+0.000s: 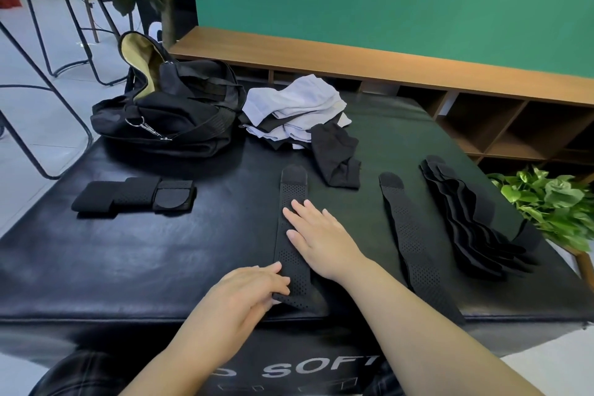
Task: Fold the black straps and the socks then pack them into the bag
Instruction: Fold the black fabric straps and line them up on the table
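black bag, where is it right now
In the head view the black bag sits unzipped at the far left corner of the black mat, just left of the pile of light socks.

Black padded desk [96, 254] holding an open bag [167, 109], socks [299, 109], folded straps [135, 194], and flat straps [291, 235].

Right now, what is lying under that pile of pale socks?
Black fabric pieces poke out beneath the pale socks, and a black sock lies against the pile's near edge. Whatever lies deeper under the pile is covered.
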`<state>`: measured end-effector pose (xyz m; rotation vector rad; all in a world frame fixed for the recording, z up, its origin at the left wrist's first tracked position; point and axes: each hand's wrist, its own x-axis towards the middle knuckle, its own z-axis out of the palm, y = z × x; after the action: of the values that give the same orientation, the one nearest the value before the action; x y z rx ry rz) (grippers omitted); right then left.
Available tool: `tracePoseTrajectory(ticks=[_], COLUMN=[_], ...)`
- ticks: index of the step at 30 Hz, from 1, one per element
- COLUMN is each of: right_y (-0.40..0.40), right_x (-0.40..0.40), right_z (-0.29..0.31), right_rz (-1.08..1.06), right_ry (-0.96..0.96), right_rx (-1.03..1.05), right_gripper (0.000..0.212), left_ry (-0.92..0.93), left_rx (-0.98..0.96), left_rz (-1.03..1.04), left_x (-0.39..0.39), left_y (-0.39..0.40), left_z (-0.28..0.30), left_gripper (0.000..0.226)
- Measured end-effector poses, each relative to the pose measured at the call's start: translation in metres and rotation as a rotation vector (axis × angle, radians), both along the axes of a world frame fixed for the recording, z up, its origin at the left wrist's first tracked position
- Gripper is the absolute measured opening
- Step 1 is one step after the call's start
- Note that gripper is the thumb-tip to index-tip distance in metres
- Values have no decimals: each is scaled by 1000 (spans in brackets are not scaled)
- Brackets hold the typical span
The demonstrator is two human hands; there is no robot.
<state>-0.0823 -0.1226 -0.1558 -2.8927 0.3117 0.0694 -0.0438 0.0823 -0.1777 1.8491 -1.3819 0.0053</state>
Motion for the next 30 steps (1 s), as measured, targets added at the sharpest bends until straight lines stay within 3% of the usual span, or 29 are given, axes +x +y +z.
tracePoseTrajectory(ticks=[6,10,12,14,20,26,30], right_y=[-11,-11,-7,-3,9,22,26], right_x=[11,5,-6,-21,-61,-84,-85], right_z=[0,0,1,1,-10,-19,-17], right_rz=[-21,-108,-176,-198,-163,-84,-53], right_ry=[-3,-162,-249,-295,-394,-498,-500], right_rx=[7,186,309,355,347,362,393], right_gripper=[48,44,43,42,42,42,53], left_ry=[-17,132,161,181,310,311,242], left_rx=[64,159,212,237,189,141,114], left_rz=[2,96,115,128,207,302,366], left_x=[3,4,2,-1,-6,-10,-13], left_y=[-4,-2,-2,-4,-6,-15,-20], left_z=[-6,-7,-3,4,12,9,5], left_gripper=[16,50,43,19,41,45,41])
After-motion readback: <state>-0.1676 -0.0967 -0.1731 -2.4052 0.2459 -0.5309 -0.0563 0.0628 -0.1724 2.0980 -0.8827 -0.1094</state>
